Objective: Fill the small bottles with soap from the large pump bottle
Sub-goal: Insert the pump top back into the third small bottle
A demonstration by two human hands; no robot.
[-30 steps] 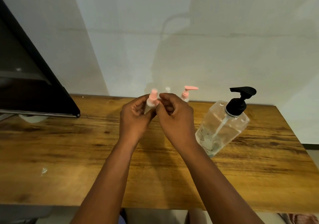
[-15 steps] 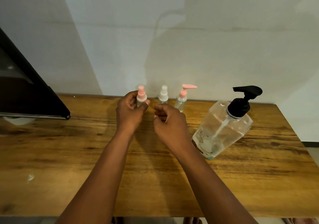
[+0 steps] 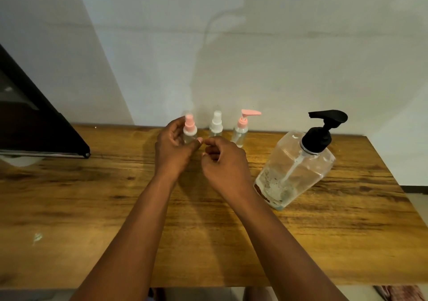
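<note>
Your left hand (image 3: 172,148) sits just above the middle of the frame, its fingers curled round the small clear bottle with the pink spray cap (image 3: 189,130), which stands upright at the far edge of the wooden table (image 3: 92,208), close to the pale wall (image 3: 254,57); the thumb reaches across below the bottle's front, though whether it presses the plastic is hard to tell. Your right hand (image 3: 225,161) is just right of the left one and slightly lower in the frame, its fingers loosely curled inward with nothing between them, the fingertips near your left thumb but apart from it. Immediately right of the held bottle stands the small clear bottle with the white spray cap (image 3: 216,125), upright, partly hidden at its base behind your right hand. Further right stands the small clear bottle with the pink pump top (image 3: 242,129), upright, its spout pointing to the right of the frame. The three form a row along the back edge. At the right of the frame, well apart from both hands, the large clear plastic bottle with the black pump head (image 3: 296,168) stands on the table with a little foamy liquid low inside. A dark flat-edged object (image 3: 34,126) occupies the left of the frame.
</note>
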